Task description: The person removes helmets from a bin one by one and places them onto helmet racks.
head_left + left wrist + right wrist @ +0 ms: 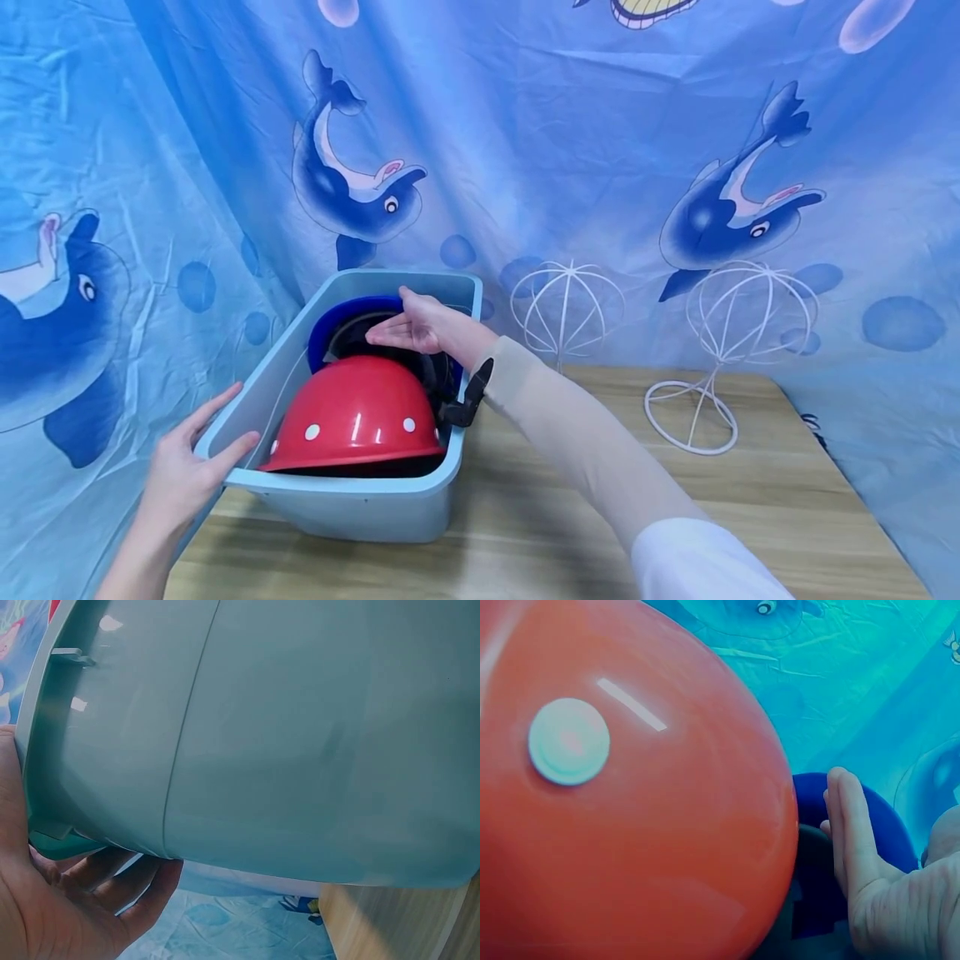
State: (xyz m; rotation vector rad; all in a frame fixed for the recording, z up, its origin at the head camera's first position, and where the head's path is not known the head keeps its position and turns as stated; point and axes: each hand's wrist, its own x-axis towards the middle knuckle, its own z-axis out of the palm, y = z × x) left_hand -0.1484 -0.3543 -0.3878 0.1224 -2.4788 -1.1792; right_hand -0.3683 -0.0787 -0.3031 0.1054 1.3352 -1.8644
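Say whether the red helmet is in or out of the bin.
In: the head view shows the red helmet, dome up, with the light-blue bin all around it.

Red helmet (352,408) filling front of bin (360,508), wire stands (721,360) at back, free tabletop (787,492) front right

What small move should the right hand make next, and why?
Probably, the right hand should pinch the blue helmet by its rim: its fingers are straight, parted from the thumb near that rim, while the left hand grips the bin.
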